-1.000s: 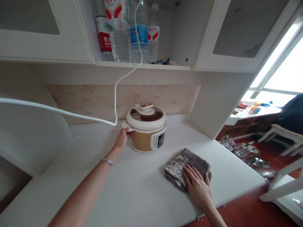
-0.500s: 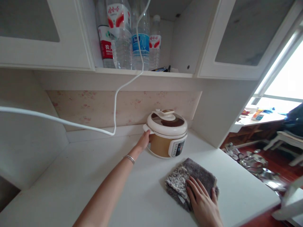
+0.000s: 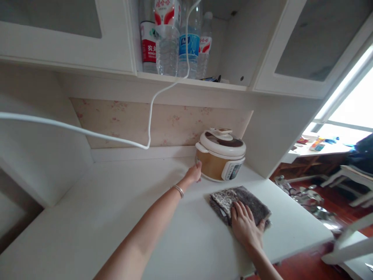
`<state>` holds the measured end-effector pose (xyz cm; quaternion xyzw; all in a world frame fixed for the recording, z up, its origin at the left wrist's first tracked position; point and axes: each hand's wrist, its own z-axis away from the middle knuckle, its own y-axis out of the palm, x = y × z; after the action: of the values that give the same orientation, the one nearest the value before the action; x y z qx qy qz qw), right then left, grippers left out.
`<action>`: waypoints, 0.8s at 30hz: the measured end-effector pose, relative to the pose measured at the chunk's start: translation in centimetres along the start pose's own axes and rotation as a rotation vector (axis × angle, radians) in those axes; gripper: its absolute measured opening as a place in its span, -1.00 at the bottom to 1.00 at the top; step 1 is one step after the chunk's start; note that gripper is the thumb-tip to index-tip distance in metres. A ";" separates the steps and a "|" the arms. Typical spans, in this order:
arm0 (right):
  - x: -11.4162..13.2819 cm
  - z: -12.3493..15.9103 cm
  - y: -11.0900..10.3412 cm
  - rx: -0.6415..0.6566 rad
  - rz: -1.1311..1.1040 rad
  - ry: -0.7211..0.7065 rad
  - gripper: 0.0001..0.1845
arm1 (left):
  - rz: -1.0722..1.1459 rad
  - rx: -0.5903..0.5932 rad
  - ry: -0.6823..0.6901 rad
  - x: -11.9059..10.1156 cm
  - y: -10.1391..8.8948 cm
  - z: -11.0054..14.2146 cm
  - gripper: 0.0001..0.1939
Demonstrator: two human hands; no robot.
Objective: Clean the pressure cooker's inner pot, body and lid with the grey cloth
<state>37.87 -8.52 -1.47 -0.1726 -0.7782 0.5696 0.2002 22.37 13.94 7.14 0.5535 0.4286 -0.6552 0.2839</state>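
A tan and white electric pressure cooker (image 3: pixel 214 163) with a dark-topped lid stands at the back right of the white counter. My left hand (image 3: pixel 194 172), a bracelet on its wrist, is by the cooker's lower left side, below the side handle (image 3: pixel 201 147). Its fingers are curled in; whether they touch the cooker I cannot tell. My right hand (image 3: pixel 246 223) lies flat, fingers stretched out, on a folded grey-brown towel (image 3: pixel 253 204) in front of the cooker.
Overhead, an open cabinet shelf (image 3: pixel 227 86) holds several plastic bottles (image 3: pixel 167 50). A white cable (image 3: pixel 150 124) hangs across the view. At the right stand a side panel (image 3: pixel 274 128) and the counter's edge, with metal pots (image 3: pixel 320 212) beyond on the floor.
My left hand has let go of the cooker's side handle and dropped beside its body. The cooker sits slightly further right, nearer the side panel. The view has shifted; my right hand stays on the towel.
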 end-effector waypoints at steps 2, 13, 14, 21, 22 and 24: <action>0.3 -0.6 0.0 0.000 -0.022 0.044 -0.46 | -0.082 -0.039 -0.024 3.0 -1.5 4.1 -0.61; 1.8 -1.3 -0.3 -0.039 -0.011 -0.030 -0.56 | 0.236 -0.089 -0.233 10.3 -12.7 20.1 -0.60; 1.9 -1.1 -0.5 -0.059 0.009 -0.068 -0.58 | 0.259 -0.080 -0.233 10.3 -12.8 20.3 -0.59; 6.6 2.2 -0.2 -0.045 -0.044 -0.590 -0.61 | 0.379 -0.030 -0.254 10.4 -13.0 20.1 -0.58; 8.3 2.7 0.0 -0.016 -0.085 -0.647 -0.63 | 0.395 -0.023 -0.254 10.5 -13.1 20.1 -0.58; 12.0 3.8 0.4 0.035 -0.171 -0.696 -0.64 | 0.418 -0.012 -0.247 10.5 -13.2 20.4 -0.59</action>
<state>25.61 -5.55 -1.45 0.1011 -0.8015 0.5888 -0.0270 -1.01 3.41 0.68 0.5443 0.2705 -0.6423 0.4669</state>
